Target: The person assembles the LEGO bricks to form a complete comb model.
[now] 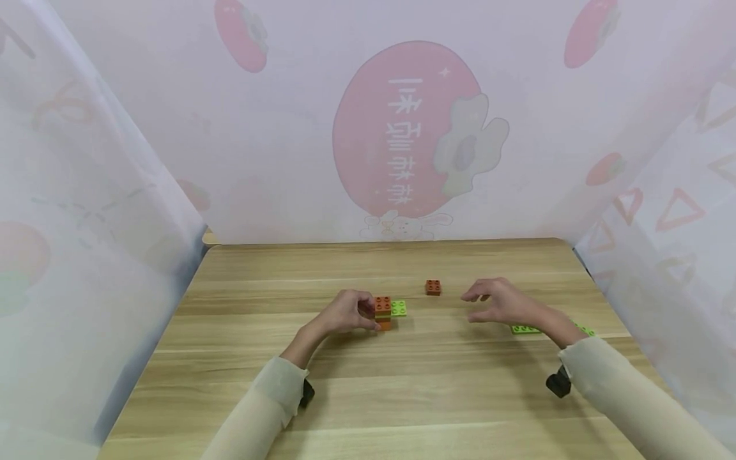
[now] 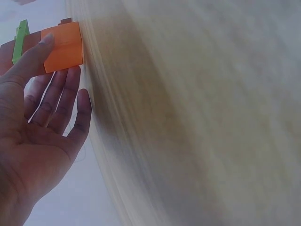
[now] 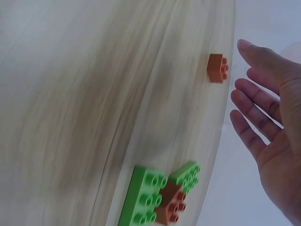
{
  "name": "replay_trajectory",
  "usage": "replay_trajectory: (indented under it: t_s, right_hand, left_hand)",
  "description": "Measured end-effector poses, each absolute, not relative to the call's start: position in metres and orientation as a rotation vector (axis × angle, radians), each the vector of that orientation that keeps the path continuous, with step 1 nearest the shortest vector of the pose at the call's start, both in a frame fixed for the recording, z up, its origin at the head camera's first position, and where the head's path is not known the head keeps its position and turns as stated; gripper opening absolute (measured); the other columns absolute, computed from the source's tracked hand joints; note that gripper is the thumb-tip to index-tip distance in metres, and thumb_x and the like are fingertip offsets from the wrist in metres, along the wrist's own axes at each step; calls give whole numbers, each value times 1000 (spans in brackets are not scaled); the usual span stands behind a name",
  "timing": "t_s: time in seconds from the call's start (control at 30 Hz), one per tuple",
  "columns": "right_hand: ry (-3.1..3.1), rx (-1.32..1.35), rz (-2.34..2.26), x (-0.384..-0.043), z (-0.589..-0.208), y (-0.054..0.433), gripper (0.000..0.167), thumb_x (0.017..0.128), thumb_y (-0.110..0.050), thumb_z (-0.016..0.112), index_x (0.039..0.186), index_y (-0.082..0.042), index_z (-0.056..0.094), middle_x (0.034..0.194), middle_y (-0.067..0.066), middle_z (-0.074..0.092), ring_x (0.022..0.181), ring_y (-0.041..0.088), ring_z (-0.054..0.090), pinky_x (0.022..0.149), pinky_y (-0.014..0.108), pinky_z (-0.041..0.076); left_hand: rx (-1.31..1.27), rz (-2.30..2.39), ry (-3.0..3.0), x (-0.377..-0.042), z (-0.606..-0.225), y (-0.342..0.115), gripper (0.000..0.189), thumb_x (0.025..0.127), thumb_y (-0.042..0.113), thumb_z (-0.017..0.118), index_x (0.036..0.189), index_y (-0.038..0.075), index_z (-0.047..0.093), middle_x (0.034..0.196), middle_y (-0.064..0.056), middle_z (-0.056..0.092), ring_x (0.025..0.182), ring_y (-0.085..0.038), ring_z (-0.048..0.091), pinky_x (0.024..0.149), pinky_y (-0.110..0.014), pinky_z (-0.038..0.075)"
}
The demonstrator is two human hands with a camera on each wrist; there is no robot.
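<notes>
My left hand (image 1: 347,312) pinches a small stack of toy building bricks (image 1: 383,306) between thumb and fingers, standing on the wooden table. An orange brick (image 2: 65,47) forms its bottom. Brown bricks sit above it, with a thin green plate (image 2: 21,41) between them that juts out to the right. The right hand (image 1: 501,301) hovers over the table with fingers loosely bent and nothing in its grasp. Beyond and left of that hand, a brown brick (image 1: 434,287) lies studs up.
Near the right forearm lie a green brick (image 3: 141,195), a brown brick (image 3: 170,205) and another green piece (image 3: 187,176). Printed white sheets (image 1: 276,160) hang behind and at both sides of the table (image 1: 397,383).
</notes>
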State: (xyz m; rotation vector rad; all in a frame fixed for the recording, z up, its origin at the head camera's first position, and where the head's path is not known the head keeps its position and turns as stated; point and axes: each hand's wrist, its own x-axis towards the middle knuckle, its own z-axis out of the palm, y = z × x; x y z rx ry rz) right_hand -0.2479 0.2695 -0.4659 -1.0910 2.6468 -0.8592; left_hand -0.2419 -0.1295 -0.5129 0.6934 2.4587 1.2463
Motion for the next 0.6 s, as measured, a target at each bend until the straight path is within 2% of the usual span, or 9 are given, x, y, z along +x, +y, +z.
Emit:
replay_trajectory:
  t_s: [0.23, 0.43, 0.6]
  right_hand:
    - [2677, -1057, -789, -245, -465, 289, 36, 87, -11, 88, 118, 2, 76, 114, 17, 76, 103, 37, 73, 88, 54, 61]
    - [2688, -1038, -752, -242, -467, 309, 35, 87, -13, 89, 116, 1, 77, 112, 17, 76, 97, 37, 73, 77, 44, 64]
    - [2707, -1027, -735, -238, -469, 325, 35, 87, -14, 90, 116, 1, 77, 107, 14, 75, 87, 28, 73, 72, 38, 63]
  left_hand:
    - [705, 1230, 2482, -242, -514, -130, 27, 82, 11, 93, 98, 8, 72, 97, 0, 74, 93, -12, 72, 84, -28, 61]
    - [702, 1222, 2493, -242, -514, -130, 27, 82, 12, 94, 98, 8, 72, 96, 0, 73, 92, -12, 71, 83, -28, 61]
    - [705, 1212, 2498, -242, -514, -129, 28, 81, 12, 94, 98, 8, 72, 95, 1, 74, 90, -10, 70, 82, -26, 61]
